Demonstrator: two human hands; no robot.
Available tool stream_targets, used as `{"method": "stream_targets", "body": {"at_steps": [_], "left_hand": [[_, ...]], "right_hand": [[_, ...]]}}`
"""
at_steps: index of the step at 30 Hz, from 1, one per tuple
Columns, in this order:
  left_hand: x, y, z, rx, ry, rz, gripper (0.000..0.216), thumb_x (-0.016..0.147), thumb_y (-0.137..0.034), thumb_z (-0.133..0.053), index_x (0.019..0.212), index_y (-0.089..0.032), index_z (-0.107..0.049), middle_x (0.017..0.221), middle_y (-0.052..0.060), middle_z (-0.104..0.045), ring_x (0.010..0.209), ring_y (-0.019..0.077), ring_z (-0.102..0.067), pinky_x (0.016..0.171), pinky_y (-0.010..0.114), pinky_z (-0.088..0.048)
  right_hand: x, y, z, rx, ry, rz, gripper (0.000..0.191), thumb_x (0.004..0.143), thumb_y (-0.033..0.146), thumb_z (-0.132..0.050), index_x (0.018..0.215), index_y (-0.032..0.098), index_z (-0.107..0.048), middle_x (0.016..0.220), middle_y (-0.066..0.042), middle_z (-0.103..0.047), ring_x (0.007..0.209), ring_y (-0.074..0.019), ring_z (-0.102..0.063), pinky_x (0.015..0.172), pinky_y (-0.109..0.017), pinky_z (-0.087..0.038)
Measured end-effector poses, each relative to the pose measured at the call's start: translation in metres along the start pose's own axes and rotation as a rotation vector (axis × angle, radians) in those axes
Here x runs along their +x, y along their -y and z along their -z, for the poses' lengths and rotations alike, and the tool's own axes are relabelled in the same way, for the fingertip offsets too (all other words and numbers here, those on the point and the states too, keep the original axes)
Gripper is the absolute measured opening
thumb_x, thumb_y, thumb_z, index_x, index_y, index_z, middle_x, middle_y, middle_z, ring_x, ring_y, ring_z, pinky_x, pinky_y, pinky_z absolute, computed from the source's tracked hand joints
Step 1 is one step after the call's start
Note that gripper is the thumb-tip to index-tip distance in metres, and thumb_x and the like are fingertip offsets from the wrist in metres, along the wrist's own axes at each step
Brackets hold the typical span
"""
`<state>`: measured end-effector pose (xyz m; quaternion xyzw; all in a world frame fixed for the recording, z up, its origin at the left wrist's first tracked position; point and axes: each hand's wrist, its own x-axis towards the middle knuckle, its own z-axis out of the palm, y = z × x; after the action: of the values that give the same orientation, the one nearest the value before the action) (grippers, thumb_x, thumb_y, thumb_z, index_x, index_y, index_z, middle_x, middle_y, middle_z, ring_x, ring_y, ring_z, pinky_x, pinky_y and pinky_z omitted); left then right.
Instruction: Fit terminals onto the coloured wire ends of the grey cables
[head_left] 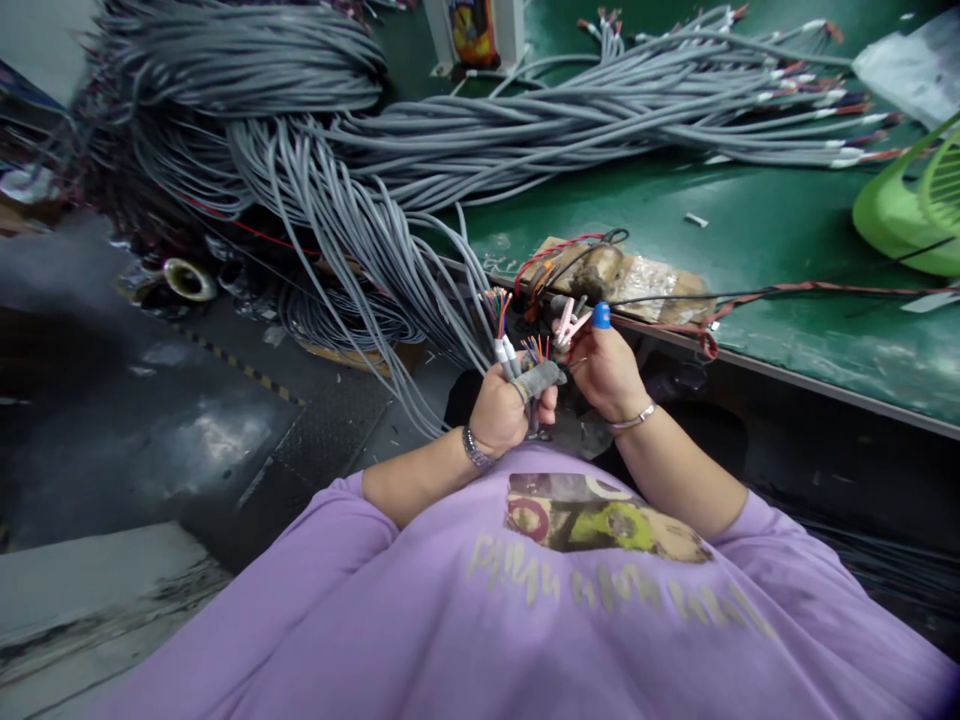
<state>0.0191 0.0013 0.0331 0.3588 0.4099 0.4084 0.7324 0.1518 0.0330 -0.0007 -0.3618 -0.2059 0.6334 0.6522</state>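
Observation:
My left hand (501, 412), its thumb in a grey wrap, is closed around several grey cables (509, 360). Orange, brown and other thin coloured wires (499, 305) fan out of the stripped ends, past white collars. More coloured wire ends (537, 348) stick up just behind the thumb. Close beside it, my right hand (611, 375) has its fingers pinched together, with a blue cover on the thumb. A pale pink V-shaped piece (571, 325) shows at the right fingertips, which hide what they grip. Thin dark wire strands run between the hands.
Long bundles of grey cable (525, 140) lie across the green table (795, 330) and hang over its edge at left. Beyond my hands is a taped cardboard piece (660, 285) with red and black leads. A green plastic basket (911, 205) stands at right.

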Motion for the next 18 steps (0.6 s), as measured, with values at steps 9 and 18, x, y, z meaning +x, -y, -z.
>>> {"method": "stream_targets", "body": {"at_steps": [9,18], "left_hand": [[0.009,0.004,0.001,0.01,0.008,0.036,0.043,0.063,-0.051,-0.082,0.074,-0.017,-0.058,0.05,-0.005,-0.057,0.036,0.0064,-0.046,0.036,0.02,-0.037],[0.012,0.01,0.003,-0.023,0.023,0.035,0.044,0.061,-0.049,-0.084,0.07,-0.017,-0.054,0.048,-0.005,-0.056,0.036,0.0072,-0.047,0.035,0.019,-0.038]], "right_hand": [[0.004,0.004,-0.012,0.124,0.045,-0.169,0.047,0.075,0.069,-0.072,0.082,0.023,-0.066,0.074,0.001,-0.069,0.062,-0.0124,-0.059,0.058,-0.027,-0.049],[0.007,0.002,-0.012,0.144,-0.026,-0.127,0.045,0.072,0.064,-0.078,0.077,0.022,-0.064,0.063,0.001,-0.066,0.057,-0.0132,-0.059,0.056,-0.028,-0.051]]}}
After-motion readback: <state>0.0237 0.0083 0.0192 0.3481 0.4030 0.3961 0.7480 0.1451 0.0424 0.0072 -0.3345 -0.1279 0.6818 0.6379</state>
